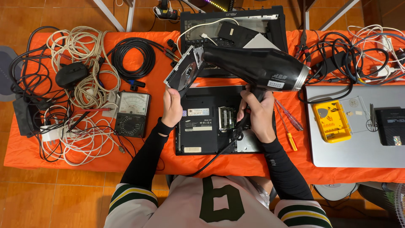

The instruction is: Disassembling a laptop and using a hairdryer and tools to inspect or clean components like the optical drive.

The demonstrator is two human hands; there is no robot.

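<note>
The left hand is clamped on the lower corner of a slim optical drive, held up tilted above the table. The right hand is wrapped tight round the handle of a black dryer, whose narrow end points at the drive from three o'clock, almost touching it; its cord trails down toward the person's lap.

Directly under both hands, at six o'clock from the drive, a black laptop lies belly-up on the orange cloth with a panel off and a memory stick showing. By the look of it the drive is already out of the machine and is being blown over, with the laptop left open and nothing refitted.

At three o'clock from the right hand lie two screwdrivers, then a silver laptop bearing a yellow case. At nine o'clock from the left hand sits a meter among coiled cables.
</note>
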